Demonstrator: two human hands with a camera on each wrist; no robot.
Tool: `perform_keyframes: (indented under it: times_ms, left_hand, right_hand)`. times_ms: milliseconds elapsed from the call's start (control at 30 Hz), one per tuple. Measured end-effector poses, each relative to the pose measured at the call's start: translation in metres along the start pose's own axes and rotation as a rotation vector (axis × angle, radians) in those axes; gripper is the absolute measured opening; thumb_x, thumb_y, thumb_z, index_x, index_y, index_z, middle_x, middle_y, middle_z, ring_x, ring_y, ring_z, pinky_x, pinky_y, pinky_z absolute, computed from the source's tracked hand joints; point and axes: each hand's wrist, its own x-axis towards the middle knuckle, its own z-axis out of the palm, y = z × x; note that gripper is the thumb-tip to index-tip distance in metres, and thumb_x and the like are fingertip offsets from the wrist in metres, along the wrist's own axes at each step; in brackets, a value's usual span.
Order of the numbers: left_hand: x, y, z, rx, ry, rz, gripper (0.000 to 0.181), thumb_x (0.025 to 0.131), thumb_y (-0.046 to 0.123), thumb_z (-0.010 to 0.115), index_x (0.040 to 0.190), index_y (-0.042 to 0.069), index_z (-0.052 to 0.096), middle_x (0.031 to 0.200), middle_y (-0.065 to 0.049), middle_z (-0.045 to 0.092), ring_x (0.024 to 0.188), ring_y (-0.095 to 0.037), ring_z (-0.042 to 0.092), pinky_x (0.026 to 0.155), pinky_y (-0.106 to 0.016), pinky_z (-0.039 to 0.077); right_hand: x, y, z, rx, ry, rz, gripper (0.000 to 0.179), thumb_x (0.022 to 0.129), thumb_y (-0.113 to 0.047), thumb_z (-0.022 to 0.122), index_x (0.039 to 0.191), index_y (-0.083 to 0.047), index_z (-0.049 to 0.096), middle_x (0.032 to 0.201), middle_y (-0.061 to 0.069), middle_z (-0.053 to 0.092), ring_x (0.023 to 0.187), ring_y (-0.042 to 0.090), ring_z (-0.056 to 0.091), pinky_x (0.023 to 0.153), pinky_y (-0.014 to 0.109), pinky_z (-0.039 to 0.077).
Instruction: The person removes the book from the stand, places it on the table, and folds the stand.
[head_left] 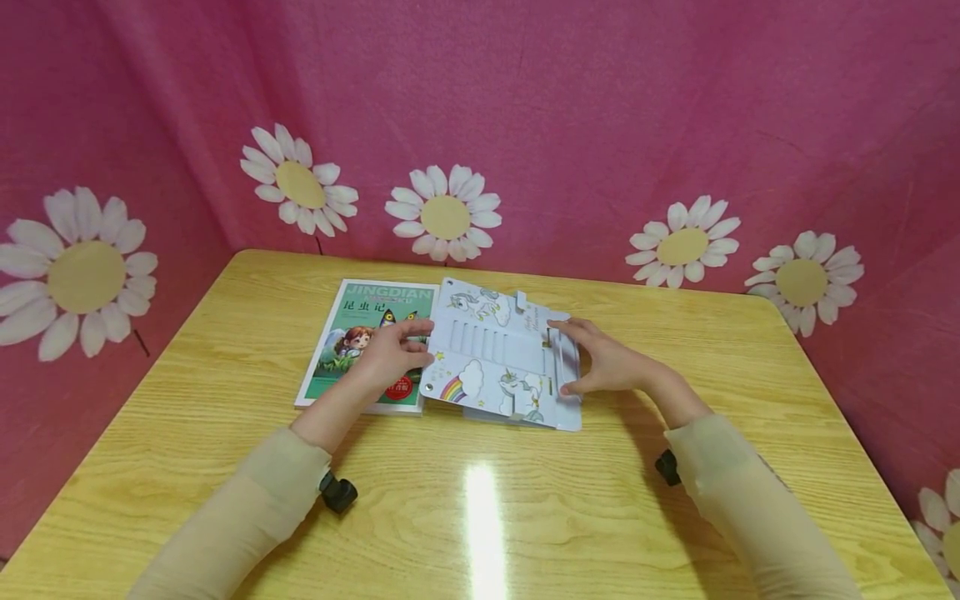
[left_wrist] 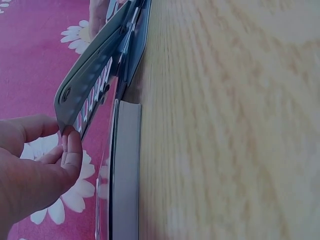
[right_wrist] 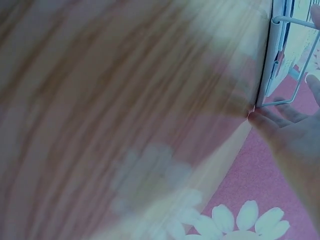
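Observation:
A white book stand [head_left: 487,346] with unicorn and rainbow drawings is tilted, its left side raised above the table and over the book's right edge. At that raised edge, my left hand [head_left: 390,358] pinches the panel between thumb and fingers. The left wrist view shows the stand's panel [left_wrist: 92,75] partly unfolded from its base. My right hand [head_left: 607,358] holds the stand's right end, thumb and fingers spread along the edge. In the right wrist view, fingertips [right_wrist: 257,116] are at the base's lower corner, beside a bent wire support [right_wrist: 298,82].
A green-covered children's book [head_left: 330,358] lies flat on the wooden table [head_left: 570,500], left of and partly under the stand. A pink curtain [head_left: 555,125] with white daisies hangs behind the table. Dark wrist cameras [head_left: 339,493] sit by both sleeves.

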Motion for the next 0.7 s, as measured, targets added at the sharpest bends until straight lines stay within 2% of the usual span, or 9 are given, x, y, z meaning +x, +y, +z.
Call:
perform_keyframes:
  times_ms: [200, 433, 700]
  left_hand:
    - [0.000, 0.000, 0.004, 0.000, 0.000, 0.001, 0.052, 0.087, 0.006, 0.066, 0.136, 0.014, 0.050, 0.121, -0.010, 0.059, 0.104, -0.021, 0.057, 0.086, -0.032, 0.051]
    - [0.000, -0.001, 0.007, 0.032, -0.024, 0.041, 0.052, 0.086, 0.005, 0.066, 0.135, 0.010, 0.050, 0.110, -0.015, 0.063, 0.101, -0.022, 0.058, 0.082, -0.032, 0.051]
    - [0.004, -0.003, 0.014, 0.066, -0.038, 0.041, 0.052, 0.085, 0.005, 0.067, 0.134, 0.010, 0.051, 0.102, -0.012, 0.063, 0.095, -0.021, 0.057, 0.073, -0.027, 0.048]
  right_hand:
    - [-0.001, 0.004, -0.002, -0.007, 0.005, -0.007, 0.105, 0.069, -0.044, 0.082, 0.151, -0.020, 0.022, 0.155, 0.022, 0.006, 0.140, 0.043, 0.014, 0.106, 0.063, 0.024]
    - [-0.005, 0.008, -0.005, -0.013, 0.003, -0.026, 0.104, 0.069, -0.042, 0.082, 0.151, -0.017, 0.022, 0.155, 0.022, 0.007, 0.140, 0.042, 0.013, 0.105, 0.064, 0.025]
    - [-0.010, 0.015, -0.008, -0.014, 0.010, -0.020, 0.110, 0.068, -0.042, 0.083, 0.151, -0.016, 0.017, 0.154, 0.021, 0.010, 0.140, 0.039, 0.015, 0.108, 0.061, 0.023]
